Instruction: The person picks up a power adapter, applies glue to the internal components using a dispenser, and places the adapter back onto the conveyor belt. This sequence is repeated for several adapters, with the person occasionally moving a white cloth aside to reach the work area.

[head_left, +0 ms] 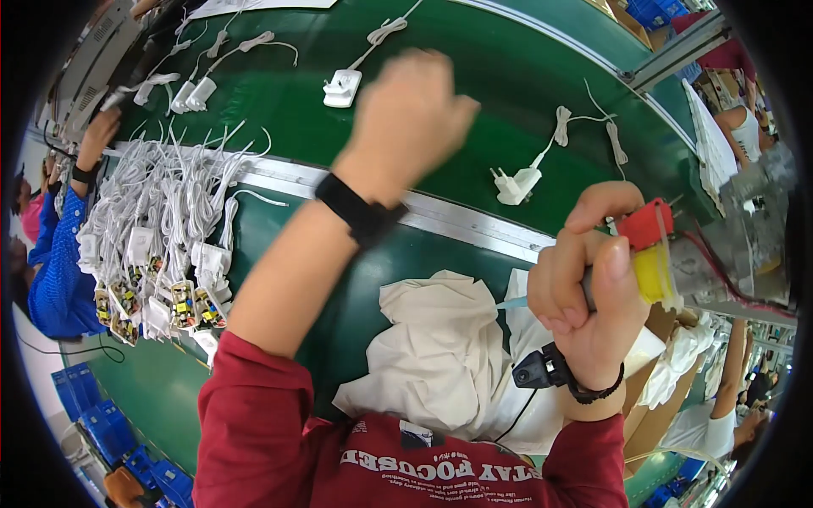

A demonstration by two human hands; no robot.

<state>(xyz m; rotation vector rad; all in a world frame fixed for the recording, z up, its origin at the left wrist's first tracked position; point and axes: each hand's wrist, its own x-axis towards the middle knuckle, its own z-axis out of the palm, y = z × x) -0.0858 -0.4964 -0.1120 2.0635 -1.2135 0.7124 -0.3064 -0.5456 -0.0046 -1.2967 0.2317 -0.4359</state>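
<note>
Over the green conveyor belt (279, 118) my left hand (406, 118) is smeared by motion, its thumb off to the right; whether it holds anything is unclear. Nearest to it, just left, lies a white plug adapter (342, 88) with a bundled cord. My right hand (593, 271) is wrapped round a grey hand-held tool (699, 275) with a red switch, a yellow band and a pale blue tapered nozzle (512, 302). That nozzle points left, beside a cream cloth (436, 347) in front of me. Another white plug adapter (515, 184) rests on the belt between my hands.
Left of me a pile of white corded adapters (161, 212) covers the bench, some with circuit boards exposed. More adapters (193, 95) lie on the belt's far left. A metal rail (461, 218) edges the belt. A co-worker's hand (102, 131) reaches in at left. Blue bins (106, 423) stand lower left.
</note>
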